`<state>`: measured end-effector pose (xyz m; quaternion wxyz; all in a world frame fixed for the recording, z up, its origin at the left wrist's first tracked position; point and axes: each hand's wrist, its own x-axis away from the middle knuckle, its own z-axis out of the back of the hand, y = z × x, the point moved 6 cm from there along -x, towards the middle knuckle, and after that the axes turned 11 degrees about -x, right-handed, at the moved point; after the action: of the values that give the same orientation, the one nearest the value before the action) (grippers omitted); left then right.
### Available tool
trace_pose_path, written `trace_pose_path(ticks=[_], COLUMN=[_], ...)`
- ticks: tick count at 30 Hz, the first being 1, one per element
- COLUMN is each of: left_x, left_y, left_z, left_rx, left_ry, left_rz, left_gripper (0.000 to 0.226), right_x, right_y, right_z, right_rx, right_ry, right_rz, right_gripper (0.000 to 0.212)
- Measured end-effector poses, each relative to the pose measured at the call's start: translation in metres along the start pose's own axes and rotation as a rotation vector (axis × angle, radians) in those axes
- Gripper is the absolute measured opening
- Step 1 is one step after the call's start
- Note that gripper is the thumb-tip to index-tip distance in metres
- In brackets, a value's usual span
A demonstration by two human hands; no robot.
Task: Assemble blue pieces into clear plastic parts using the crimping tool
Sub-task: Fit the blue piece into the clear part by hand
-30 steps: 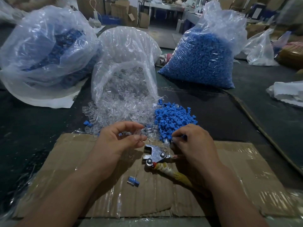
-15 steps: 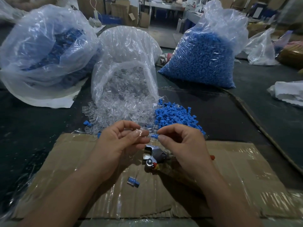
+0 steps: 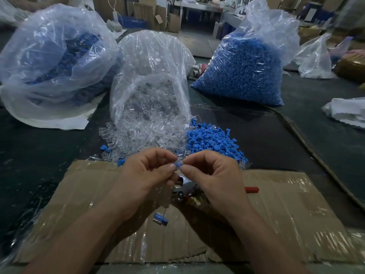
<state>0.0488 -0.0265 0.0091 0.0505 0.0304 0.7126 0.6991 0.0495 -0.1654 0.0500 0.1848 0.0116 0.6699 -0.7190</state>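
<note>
The left hand point(image 3: 146, 175) has its fingers curled, with thumb and forefinger pinching a blue piece point(image 3: 178, 165) from the left. A clear part point(image 3: 179, 159) sits against the top of that piece, though which hand grips it cannot be told. The right hand point(image 3: 215, 175), also curled, pinches the same piece from the right, so the fingertips of both hands nearly touch. Both hover above the cardboard point(image 3: 79, 194).

Below them on the cardboard lie a finished blue-and-clear part point(image 3: 161, 219) and the crimping tool point(image 3: 185, 189), mostly hidden by the right hand. On the dark surface point(image 3: 39, 145), a bag point(image 3: 55, 56) with blue contents sits far left. An open bag point(image 3: 150, 56) spills a clear pile point(image 3: 138, 139), which touches a blue pile point(image 3: 213, 139) on its right. A full blue bag point(image 3: 246, 66) stands beyond. Boxes point(image 3: 173, 22) and benches blur behind.
</note>
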Motion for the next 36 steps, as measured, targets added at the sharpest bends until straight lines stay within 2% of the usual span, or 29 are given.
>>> trace_pose_path(ticks=[5, 8, 11, 14, 17, 20, 24, 27, 36], left_x=[0.001, 0.003, 0.005, 0.004, 0.002, 0.001, 0.001, 0.000, 0.002], left_y=[0.004, 0.003, 0.005, 0.007, 0.007, 0.006, 0.003, 0.004, 0.004], left_z=[-0.004, -0.006, -0.008, -0.003, -0.002, -0.003, -0.002, -0.002, -0.004], left_rx=[0.046, 0.058, 0.028, -0.059, 0.019, 0.032, 0.042, 0.045, 0.062], left_ry=[-0.033, -0.049, -0.047, 0.000, -0.043, -0.057, -0.060, -0.048, -0.042], left_rz=[0.012, 0.045, 0.035, 0.019, 0.085, 0.101, 0.120, 0.113, 0.105], left_gripper=[0.018, 0.018, 0.015, 0.015, 0.016, 0.013, 0.020, 0.016, 0.013], right_x=[-0.001, 0.000, 0.001, 0.000, 0.001, 0.001, 0.001, 0.000, 0.001], right_y=[-0.002, 0.002, 0.005, 0.006, 0.006, 0.007, 0.012, 0.011, 0.013], right_z=[-0.001, -0.007, -0.006, -0.004, -0.005, -0.005, -0.001, -0.001, 0.001], right_rx=[0.024, -0.124, -0.239, -0.181, -0.118, -0.090, -0.100, -0.064, -0.034], right_ry=[-0.027, -0.096, -0.095, -0.083, -0.096, -0.113, -0.118, -0.147, -0.100], right_rz=[0.083, 0.035, 0.027, 0.055, 0.087, 0.120, 0.102, 0.082, 0.145], right_gripper=[0.028, 0.021, 0.020, 0.020, 0.036, 0.041, 0.026, 0.035, 0.041])
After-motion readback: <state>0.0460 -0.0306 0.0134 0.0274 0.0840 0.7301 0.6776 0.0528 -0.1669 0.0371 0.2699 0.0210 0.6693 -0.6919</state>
